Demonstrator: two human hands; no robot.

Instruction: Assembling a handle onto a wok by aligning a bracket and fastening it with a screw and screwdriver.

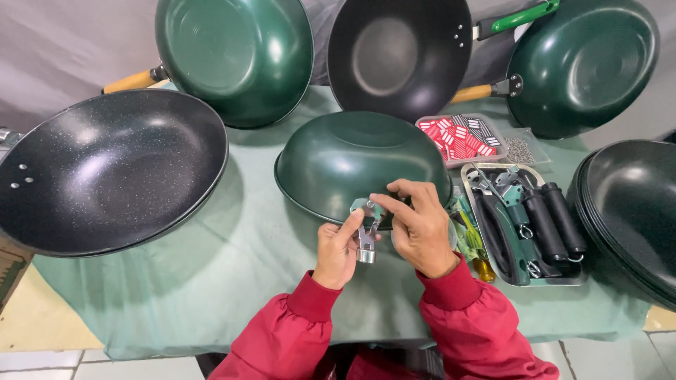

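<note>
Left hand and right hand together pinch a metal handle bracket against the overturned green wok, aligning it at the rim.

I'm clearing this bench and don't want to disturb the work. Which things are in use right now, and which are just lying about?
In use:
left hand and right hand, both on the metal handle bracket
upturned green wok right behind it

Lying about:
tray of handles and tools
box of red packets
speckled black wok
stacked pans
</note>
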